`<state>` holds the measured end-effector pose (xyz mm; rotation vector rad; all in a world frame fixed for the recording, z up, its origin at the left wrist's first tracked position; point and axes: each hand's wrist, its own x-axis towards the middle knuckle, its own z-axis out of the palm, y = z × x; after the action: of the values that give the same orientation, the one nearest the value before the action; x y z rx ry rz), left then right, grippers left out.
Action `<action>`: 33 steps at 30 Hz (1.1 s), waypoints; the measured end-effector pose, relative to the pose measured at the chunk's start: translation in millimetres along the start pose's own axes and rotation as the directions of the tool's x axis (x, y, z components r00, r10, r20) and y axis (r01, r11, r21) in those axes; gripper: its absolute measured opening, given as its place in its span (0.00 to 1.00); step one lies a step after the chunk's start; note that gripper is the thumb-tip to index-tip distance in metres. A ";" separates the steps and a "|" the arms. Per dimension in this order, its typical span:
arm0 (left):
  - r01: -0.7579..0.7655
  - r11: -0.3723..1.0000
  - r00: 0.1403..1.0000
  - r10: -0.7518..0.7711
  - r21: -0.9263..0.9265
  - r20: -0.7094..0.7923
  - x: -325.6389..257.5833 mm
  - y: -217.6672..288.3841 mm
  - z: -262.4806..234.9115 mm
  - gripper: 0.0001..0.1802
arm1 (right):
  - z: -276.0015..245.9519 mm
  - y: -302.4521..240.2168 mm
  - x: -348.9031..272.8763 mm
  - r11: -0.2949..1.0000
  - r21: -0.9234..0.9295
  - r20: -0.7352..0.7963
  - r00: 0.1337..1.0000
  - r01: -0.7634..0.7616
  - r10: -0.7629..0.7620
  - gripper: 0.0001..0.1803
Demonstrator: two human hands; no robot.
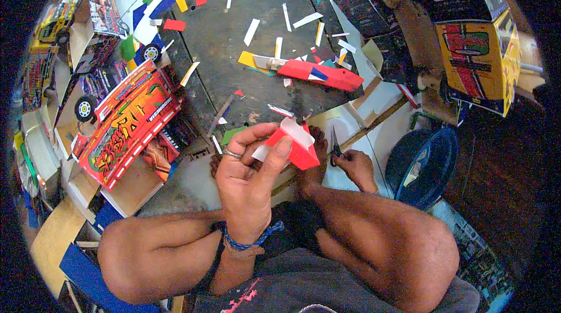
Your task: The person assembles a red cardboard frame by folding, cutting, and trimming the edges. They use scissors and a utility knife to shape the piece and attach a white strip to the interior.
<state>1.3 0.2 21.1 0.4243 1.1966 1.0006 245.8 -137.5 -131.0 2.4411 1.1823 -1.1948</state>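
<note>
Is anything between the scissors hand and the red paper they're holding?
Nothing visible blocks the right hand, holding dark pointed scissors, from the folded red-and-white paper in the left hand; a bare foot shows between, but seemingly lower.

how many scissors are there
1: the dark scissors in the right hand, blades pointing away from the person. Others could be hidden among the scattered things.

With the clock centred on the left hand (pixel 245 181), which holds a paper piece (pixel 302 154), a work board (pixel 219 61) lies at twelve o'clock, paper strips (pixel 251 32) scattered on it. One model vehicle (pixel 131 129) lies at ten, another model vehicle (pixel 473 61) at two. Scissors (pixel 335 142) sit in the right hand (pixel 356 170) at three, a basin (pixel 445 155) beyond it, also at three.
</note>
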 end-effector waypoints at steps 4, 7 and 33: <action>-0.024 0.996 1.000 0.023 0.085 0.017 -3.3 2.5 1.1 0.16 | -47.2 3.6 -20.2 0.939 0.308 0.243 0.967 -0.154 0.079 0.20; -0.037 0.993 0.999 0.036 0.114 0.014 -5.9 3.5 5.4 0.15 | -93.8 -3.3 -39.3 0.815 0.561 0.368 0.925 -0.142 -0.092 0.17; -0.075 0.997 0.997 0.075 -0.025 0.015 -2.1 -5.6 3.3 0.17 | -154.9 -98.4 -50.9 0.610 0.510 0.270 0.560 0.606 -0.783 0.17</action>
<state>6.6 -3.8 19.3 0.4602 1.1605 1.0734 247.4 -29.3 25.6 1.6177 1.9967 -2.2570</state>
